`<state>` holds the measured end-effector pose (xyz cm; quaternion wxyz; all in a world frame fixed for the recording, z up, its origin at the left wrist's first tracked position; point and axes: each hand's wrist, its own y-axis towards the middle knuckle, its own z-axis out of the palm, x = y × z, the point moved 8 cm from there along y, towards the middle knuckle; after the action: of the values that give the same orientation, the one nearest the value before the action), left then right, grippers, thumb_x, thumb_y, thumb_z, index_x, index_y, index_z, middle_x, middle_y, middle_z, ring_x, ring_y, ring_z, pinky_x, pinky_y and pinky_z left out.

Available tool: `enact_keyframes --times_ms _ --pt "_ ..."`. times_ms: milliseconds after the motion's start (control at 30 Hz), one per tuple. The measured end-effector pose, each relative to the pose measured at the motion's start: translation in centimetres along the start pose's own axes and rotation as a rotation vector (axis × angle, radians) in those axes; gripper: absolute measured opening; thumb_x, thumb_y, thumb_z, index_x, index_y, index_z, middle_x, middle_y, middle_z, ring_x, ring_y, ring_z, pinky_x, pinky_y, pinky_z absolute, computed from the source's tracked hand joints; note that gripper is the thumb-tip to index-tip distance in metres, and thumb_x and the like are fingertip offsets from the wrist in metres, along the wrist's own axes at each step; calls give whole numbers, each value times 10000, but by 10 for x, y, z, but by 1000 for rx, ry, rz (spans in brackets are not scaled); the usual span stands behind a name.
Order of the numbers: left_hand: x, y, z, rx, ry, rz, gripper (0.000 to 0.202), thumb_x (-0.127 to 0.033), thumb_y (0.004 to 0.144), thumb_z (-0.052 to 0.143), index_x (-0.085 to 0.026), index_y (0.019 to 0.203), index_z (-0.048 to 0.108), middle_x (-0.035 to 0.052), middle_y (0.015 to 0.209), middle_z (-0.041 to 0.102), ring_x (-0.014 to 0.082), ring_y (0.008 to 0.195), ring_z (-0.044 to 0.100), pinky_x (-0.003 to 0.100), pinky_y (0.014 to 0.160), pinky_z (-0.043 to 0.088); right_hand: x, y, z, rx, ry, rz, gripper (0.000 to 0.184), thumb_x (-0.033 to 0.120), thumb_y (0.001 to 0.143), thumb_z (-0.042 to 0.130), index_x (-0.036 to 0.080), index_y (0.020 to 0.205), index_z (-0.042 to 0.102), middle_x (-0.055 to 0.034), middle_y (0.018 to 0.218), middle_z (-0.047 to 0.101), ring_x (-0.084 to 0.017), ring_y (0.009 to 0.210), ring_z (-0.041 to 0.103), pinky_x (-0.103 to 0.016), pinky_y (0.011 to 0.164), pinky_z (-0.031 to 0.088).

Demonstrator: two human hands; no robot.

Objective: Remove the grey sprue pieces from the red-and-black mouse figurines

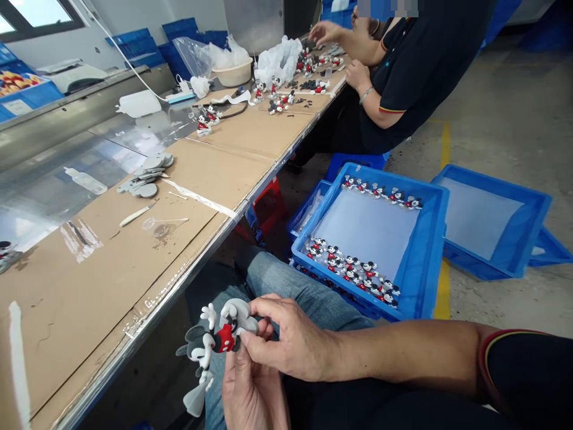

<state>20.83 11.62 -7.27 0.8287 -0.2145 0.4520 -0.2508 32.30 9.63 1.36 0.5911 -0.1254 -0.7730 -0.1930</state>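
A small mouse figurine with red shorts, white gloves and grey-white shoes lies sideways over my lap, below the table edge. My right hand pinches its shoes with thumb and fingers closed. My left hand is under it, palm up, fingers curled against the figure's body. A grey piece hangs at the figurine's lower end.
A cardboard-covered table runs along the left, bearing grey discs, a white tool and more figurines at the far end. A blue crate with rows of figurines sits on the floor at right, another blue crate beyond. A seated person works farther along.
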Motion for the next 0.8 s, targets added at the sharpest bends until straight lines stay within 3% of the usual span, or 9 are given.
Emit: enact_keyframes --times_ms 233,400,600,700,800 --pt "-1 -2 -2 -39 -5 17 520 -402 333 950 -201 777 766 42 683 744 190 634 719 265 672 605 -1 -1 0 14 18 22 149 203 743 592 192 673 461 49 611 442 -114 639 429 -258 686 384" --pt "-3 -2 2 2 4 48 463 -369 403 939 -208 801 766 49 737 760 198 676 728 254 669 601 -3 -1 2 56 80 116 140 189 753 596 182 659 492 56 595 441 -104 637 435 -239 662 378" --pt "-12 -6 3 0 -58 66 294 -335 486 869 -189 707 741 54 773 767 231 754 732 302 705 605 -18 -3 12 132 355 329 124 246 801 588 163 728 531 69 611 425 -70 571 366 -204 543 321" --pt "-12 -7 5 25 -43 60 283 -401 545 853 -190 681 721 46 787 768 228 781 729 328 745 604 -19 -3 13 143 362 339 146 248 815 584 158 715 527 68 605 422 -69 573 357 -203 542 316" --pt "-14 -7 7 50 -3 110 364 -453 567 854 -190 793 743 56 812 767 214 773 727 295 719 603 -16 -2 13 156 348 320 154 237 816 586 156 703 519 69 598 421 -67 571 355 -198 539 318"
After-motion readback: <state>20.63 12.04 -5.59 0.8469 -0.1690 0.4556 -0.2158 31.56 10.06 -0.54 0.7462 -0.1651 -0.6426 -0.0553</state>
